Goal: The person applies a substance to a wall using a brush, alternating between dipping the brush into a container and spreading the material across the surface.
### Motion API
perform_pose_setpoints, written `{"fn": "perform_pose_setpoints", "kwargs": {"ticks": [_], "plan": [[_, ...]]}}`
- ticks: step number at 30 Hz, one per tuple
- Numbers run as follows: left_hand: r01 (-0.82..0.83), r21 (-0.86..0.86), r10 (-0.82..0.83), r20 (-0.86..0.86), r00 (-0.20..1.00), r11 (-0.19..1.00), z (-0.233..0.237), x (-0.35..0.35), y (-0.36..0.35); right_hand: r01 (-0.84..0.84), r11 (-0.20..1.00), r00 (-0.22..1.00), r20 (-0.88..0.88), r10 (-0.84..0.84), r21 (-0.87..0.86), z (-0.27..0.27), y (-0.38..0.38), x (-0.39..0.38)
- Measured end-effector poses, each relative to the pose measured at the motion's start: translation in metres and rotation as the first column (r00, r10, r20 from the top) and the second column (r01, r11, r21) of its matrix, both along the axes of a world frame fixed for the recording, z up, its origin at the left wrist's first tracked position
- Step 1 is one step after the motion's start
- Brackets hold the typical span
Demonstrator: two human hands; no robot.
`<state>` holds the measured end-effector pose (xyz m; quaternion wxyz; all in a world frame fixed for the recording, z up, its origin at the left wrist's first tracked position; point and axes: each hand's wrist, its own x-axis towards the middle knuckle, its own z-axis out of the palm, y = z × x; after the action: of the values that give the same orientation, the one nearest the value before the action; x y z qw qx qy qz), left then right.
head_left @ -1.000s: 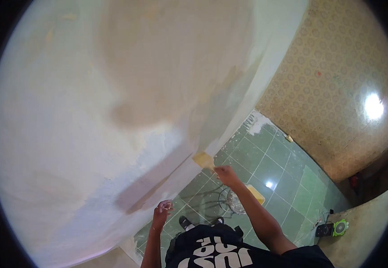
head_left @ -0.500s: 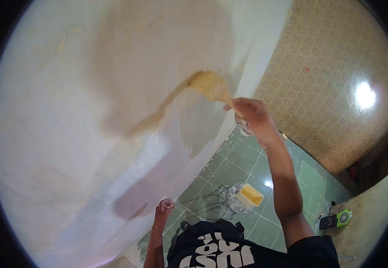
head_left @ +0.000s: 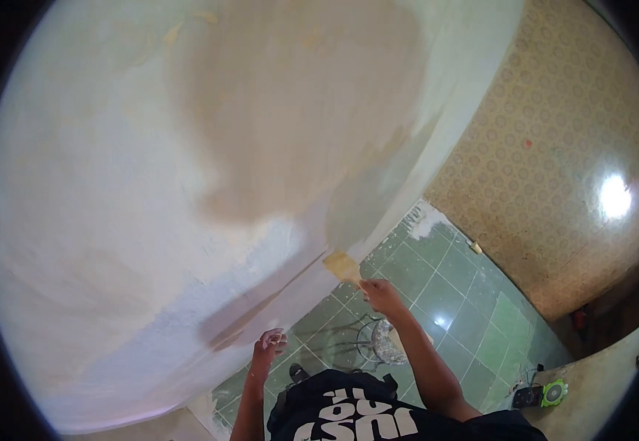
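Observation:
A wide flat paint brush [head_left: 343, 267], yellowish from bristles to handle, is gripped by its handle in my right hand [head_left: 380, 296]. Its bristle end lies against the lower part of the pale wall [head_left: 136, 235], where its thin shadow meets it. My left hand [head_left: 270, 342] hangs low beside that wall, fingers loosely curled and smeared with white, with nothing visible in them. Behind my right forearm stands a round stool [head_left: 386, 345] with a speckled top. The container [head_left: 395, 338] on it is mostly hidden by the arm.
Green floor tiles [head_left: 437, 294] with white splatters lie below. A patterned brown wall [head_left: 540, 147] rises to the right, a small pale block [head_left: 475, 248] at its foot. A black and green round device [head_left: 553, 394] sits at the lower right.
My right hand has come down and towards me with the brush, from mid-wall to near the wall's base. The yellow container is now largely covered by my forearm. My left hand has barely moved.

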<state>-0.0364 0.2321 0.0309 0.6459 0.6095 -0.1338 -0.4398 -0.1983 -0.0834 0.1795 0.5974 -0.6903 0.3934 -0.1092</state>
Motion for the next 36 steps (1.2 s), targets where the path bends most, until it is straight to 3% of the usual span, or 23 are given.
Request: {"fn": "perform_pose_setpoints", "kwargs": {"ticks": [2, 4, 6, 10, 13, 16, 20, 25, 27, 28, 29, 30, 31, 33, 36], "plan": [[-0.008, -0.009, 0.008, 0.009, 1.000, 1.000, -0.008, 0.001, 0.010, 0.010, 1.000, 0.999, -0.031, -0.010, -0.003, -0.009, 0.000, -0.001], [-0.007, -0.013, 0.007, 0.022, 1.000, 1.000, -0.010, -0.001, 0.016, 0.057, 0.998, 0.998, 0.017, -0.057, -0.015, 0.029, -0.002, 0.008], [-0.027, 0.027, 0.027, -0.008, 1.000, 0.999, -0.001, 0.000, 0.011, 0.047, 0.976, 0.996, 0.088, -0.029, -0.213, 0.082, -0.010, 0.017], [-0.002, 0.009, 0.001, 0.023, 1.000, 1.000, -0.002, -0.001, 0.014, -0.002, 0.958, 0.965, 0.250, 0.077, -0.287, 0.182, 0.003, 0.008], [-0.010, 0.032, 0.009, 0.021, 1.000, 0.999, 0.006, 0.004, 0.007, 0.027, 0.979, 0.953, 0.300, 0.035, -0.200, 0.239, 0.008, 0.005], [-0.029, -0.014, 0.030, 0.042, 0.999, 0.999, 0.007, 0.005, 0.007, 0.050, 0.977, 0.920, 0.391, 0.036, -0.208, 0.251, 0.011, -0.001], [-0.053, 0.006, 0.053, 0.025, 0.998, 0.999, -0.006, -0.002, 0.010, 0.055, 0.995, 0.881, 0.473, -0.011, -0.079, 0.193, 0.022, 0.007], [-0.016, 0.045, 0.016, 0.015, 1.000, 0.999, 0.001, -0.005, 0.007, 0.023, 0.999, 0.953, 0.302, -0.036, 0.049, 0.019, 0.005, 0.037], [-0.013, 0.097, 0.010, 0.031, 0.999, 0.995, 0.015, -0.006, 0.006, 0.030, 0.993, 0.993, 0.121, -0.016, -0.111, -0.049, -0.008, 0.029], [-0.010, 0.104, 0.006, 0.042, 0.999, 0.995, 0.014, -0.004, 0.008, 0.035, 0.994, 0.991, 0.132, -0.021, -0.104, -0.078, -0.011, 0.021], [-0.002, 0.106, -0.002, 0.034, 0.999, 0.994, 0.011, -0.002, 0.009, 0.004, 0.978, 1.000, -0.004, -0.005, -0.207, -0.100, -0.016, 0.014], [0.006, 0.106, -0.009, 0.026, 1.000, 0.994, 0.014, -0.001, 0.008, -0.040, 0.952, 0.990, -0.141, -0.003, -0.305, -0.100, -0.016, 0.014], [0.003, 0.139, -0.004, 0.012, 1.000, 0.990, 0.017, 0.001, 0.007, -0.032, 0.953, 0.991, -0.131, -0.008, -0.303, -0.102, -0.016, 0.016], [0.011, 0.091, -0.016, 0.049, 0.999, 0.996, 0.017, 0.007, 0.013, 0.058, 0.984, 0.996, -0.058, -0.069, -0.169, -0.097, -0.014, 0.019], [-0.005, 0.041, 0.002, 0.070, 0.998, 0.999, 0.007, 0.010, 0.023, 0.062, 0.979, 0.996, 0.076, -0.048, -0.192, -0.048, -0.022, 0.038]]}}
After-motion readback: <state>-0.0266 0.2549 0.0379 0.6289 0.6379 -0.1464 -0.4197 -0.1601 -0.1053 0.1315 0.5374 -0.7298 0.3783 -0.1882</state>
